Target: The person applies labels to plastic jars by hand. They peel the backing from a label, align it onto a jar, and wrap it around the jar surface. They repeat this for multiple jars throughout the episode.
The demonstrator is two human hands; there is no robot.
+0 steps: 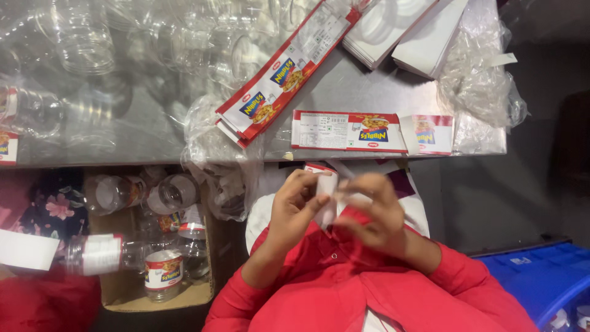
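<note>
My red sleeves are closest to me. My left hand (294,206) and my right hand (376,216) are up in front of my chest, close together. Between them is a small red and white paper label (326,184). Each hand has a closed grip on it, with fingers and thumb pinching the paper. My right hand looks a bit blurry.

Down by my left side is a brown cardboard box (157,298). Clear plastic jars with labels on them (163,273) lie and stand inside it. Next to the box is some dark cloth with pink flowers (55,206). On my right side is a blue plastic crate (541,276), low down on the dark grey floor (491,197).

Just past my hands is the edge of the shiny grey metal counter (369,86). A long flat red and white label (347,130) lies right at that edge. A thin clear plastic bag (215,160) hangs over the edge near the box. A bit farther in is a stack of long red and white labels (276,83), lying slanted. At the far side are white piles of turned-over labels (405,31), and beside them a crinkly clear plastic bag (476,80). Far off to the left, lots of empty clear plastic jars (80,37) crowd the counter.
</note>
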